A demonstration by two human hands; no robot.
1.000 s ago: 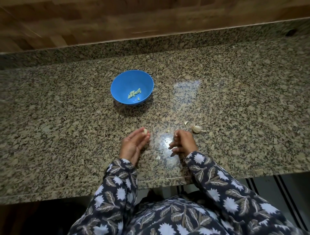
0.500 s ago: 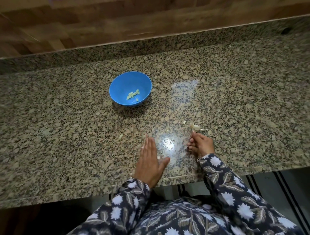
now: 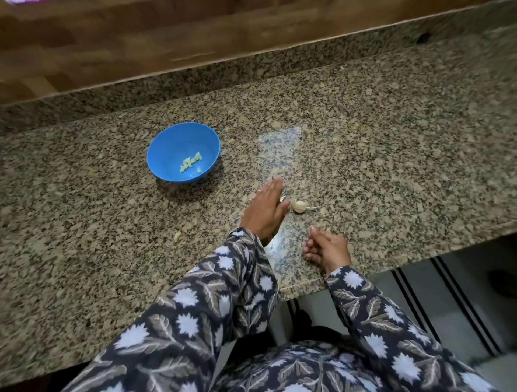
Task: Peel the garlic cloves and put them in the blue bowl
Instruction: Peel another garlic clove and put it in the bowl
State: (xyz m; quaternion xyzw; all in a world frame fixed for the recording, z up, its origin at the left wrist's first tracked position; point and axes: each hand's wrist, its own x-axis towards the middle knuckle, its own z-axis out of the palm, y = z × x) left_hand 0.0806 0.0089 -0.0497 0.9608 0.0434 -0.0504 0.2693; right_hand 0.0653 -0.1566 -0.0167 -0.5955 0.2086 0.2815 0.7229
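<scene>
Head view: granite desk [image 3: 391, 156], seen from above.
Left hand [image 3: 264, 212]: flat, fingers straight, empty.
Right hand [image 3: 327, 249]: fingers curled; contents could not be told.
Garlic bulb [image 3: 300, 207]: just right of the left hand, the nearer one; stem pointed right.
Blue bowl [image 3: 167, 151]: further left, holding peeled cloves [image 3: 191, 162].

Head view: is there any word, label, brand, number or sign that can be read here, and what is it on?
None can be read.
The bowl is plain blue, no mark.
The counter is speckled stone, no lettering.
The sleeves bear a leaf-and-flower print, no letters.
The purple patch at the top left edge is too blurred to tell.
</scene>
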